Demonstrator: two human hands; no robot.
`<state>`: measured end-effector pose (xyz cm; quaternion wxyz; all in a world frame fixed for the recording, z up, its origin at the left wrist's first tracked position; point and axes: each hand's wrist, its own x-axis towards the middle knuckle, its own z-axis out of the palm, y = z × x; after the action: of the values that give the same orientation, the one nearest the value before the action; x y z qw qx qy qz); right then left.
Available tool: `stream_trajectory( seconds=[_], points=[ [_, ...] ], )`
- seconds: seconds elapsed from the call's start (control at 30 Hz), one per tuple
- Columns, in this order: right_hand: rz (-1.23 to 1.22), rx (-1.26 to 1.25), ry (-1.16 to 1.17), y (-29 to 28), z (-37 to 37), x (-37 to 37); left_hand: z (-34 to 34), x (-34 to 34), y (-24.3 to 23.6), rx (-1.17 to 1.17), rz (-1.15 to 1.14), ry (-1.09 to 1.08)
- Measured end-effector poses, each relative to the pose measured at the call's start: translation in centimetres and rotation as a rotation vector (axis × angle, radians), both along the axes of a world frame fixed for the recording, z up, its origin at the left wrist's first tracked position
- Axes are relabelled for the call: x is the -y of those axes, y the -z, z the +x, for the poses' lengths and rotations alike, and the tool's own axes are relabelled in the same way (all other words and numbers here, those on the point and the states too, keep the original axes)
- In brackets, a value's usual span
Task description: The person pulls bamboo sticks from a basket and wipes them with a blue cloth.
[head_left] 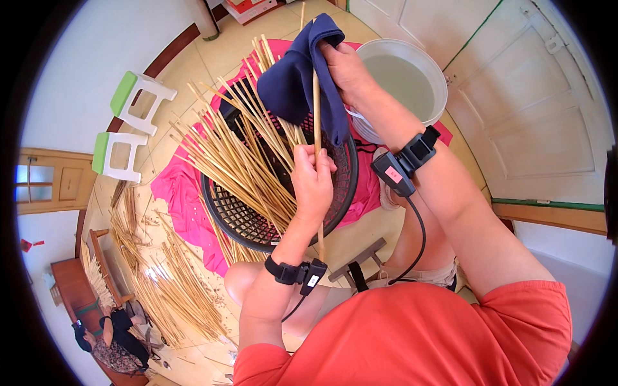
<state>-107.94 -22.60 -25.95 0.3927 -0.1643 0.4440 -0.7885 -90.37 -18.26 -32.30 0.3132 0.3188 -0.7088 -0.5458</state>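
Gripping bamboo stick (317,116): left hand (312,183) clenched low, right hand (347,67) clutching navy cloth (293,77) around it.

Around me is a room with a pale cream tiled floor (212,58) and white walls (84,51) with a dark brown skirting. Two white plastic stools with green tops (132,96) lie tipped on my left. White panelled doors (534,109) stand on my right, brightly lit.
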Motion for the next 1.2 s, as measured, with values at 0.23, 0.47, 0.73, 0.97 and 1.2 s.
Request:
stream_trajectory(
  seconds=[0.23,0.47,0.73,0.97,1.2],
  points=[
    [0.146,-0.279,-0.268,1.1,4.3,-1.4,0.3,2.6,-1.7,0.05,-0.113,-0.103],
    [0.09,-0.338,-0.33,1.9,6.4,-1.8,0.5,3.7,-2.7,0.021,-0.147,-0.15],
    [0.116,-0.21,-0.08,0.7,2.9,-0.1,0.0,1.6,-0.8,0.091,-0.193,-0.136],
    [-0.053,0.045,-0.119,-0.4,-0.3,-0.9,0.3,2.0,-0.9,-0.139,0.299,0.139],
    [-0.01,0.017,-0.383,0.2,2.8,-1.4,0.7,3.2,-2.4,-0.257,0.425,0.143]
  ],
)
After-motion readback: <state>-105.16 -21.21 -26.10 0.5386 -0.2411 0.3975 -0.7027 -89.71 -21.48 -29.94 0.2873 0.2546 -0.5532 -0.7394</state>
